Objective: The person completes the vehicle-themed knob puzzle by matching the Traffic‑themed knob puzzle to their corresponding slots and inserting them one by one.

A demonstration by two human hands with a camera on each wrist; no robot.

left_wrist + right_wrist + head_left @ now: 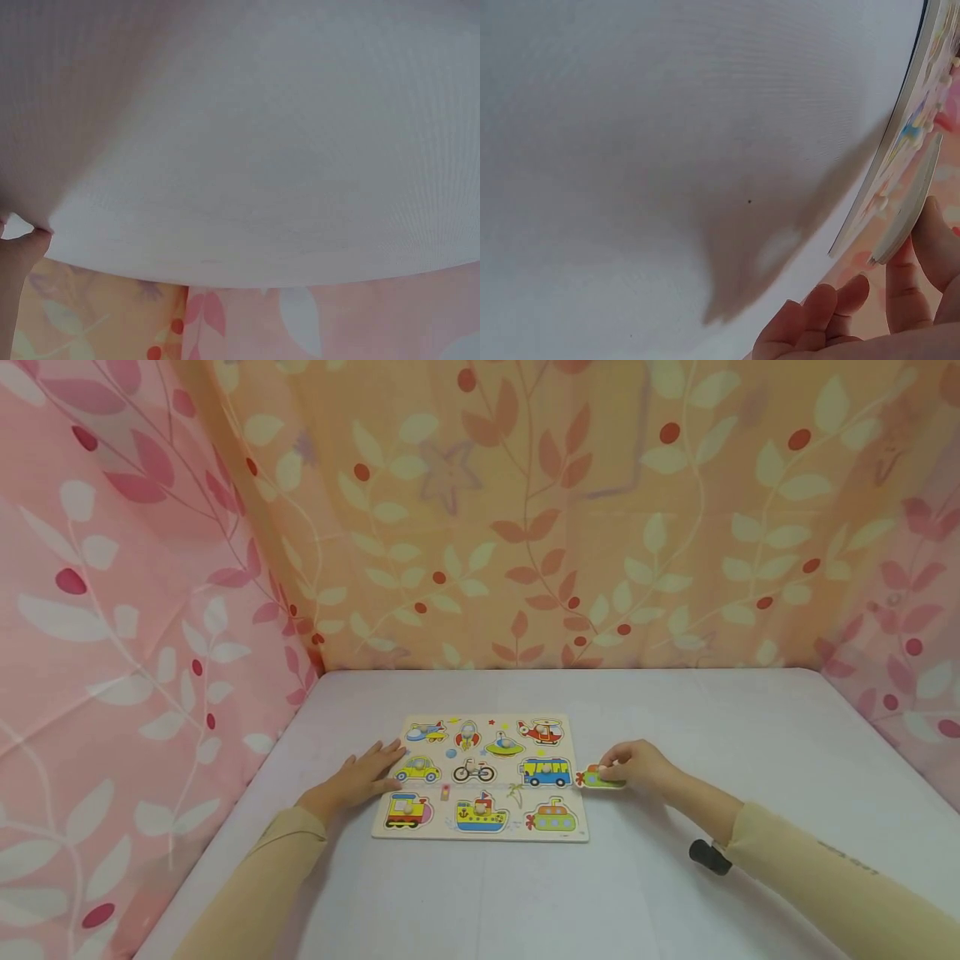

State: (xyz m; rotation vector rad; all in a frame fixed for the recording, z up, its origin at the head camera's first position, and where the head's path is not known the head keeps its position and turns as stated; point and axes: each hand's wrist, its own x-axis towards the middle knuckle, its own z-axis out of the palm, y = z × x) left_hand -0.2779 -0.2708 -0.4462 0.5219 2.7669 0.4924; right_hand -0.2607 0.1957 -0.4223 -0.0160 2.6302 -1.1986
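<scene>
A wooden vehicle puzzle board (pixel 507 778) lies flat on the table. My left hand (pixel 363 777) rests at its left edge, thumb and fingers spread, next to the yellow car piece (pixel 417 769). In the left wrist view only part of that hand (pixel 24 251) shows. Beside the board's right edge, my right hand (pixel 643 770) pinches a green and orange submarine piece (pixel 591 781). The right wrist view shows this piece (pixel 909 206) tilted between thumb and fingers, close to the board's edge (pixel 877 161). A submarine picture (pixel 553 818) without a knob shows at the board's lower right.
Knobbed pieces sit in the board, among them a bus (pixel 546 772), ship (pixel 480 814), train (pixel 407 811) and helicopter (pixel 542 732). A black object (pixel 709 857) is by my right wrist. Floral curtains (pixel 525 527) stand behind the white-covered table (pixel 480 902) and at both sides.
</scene>
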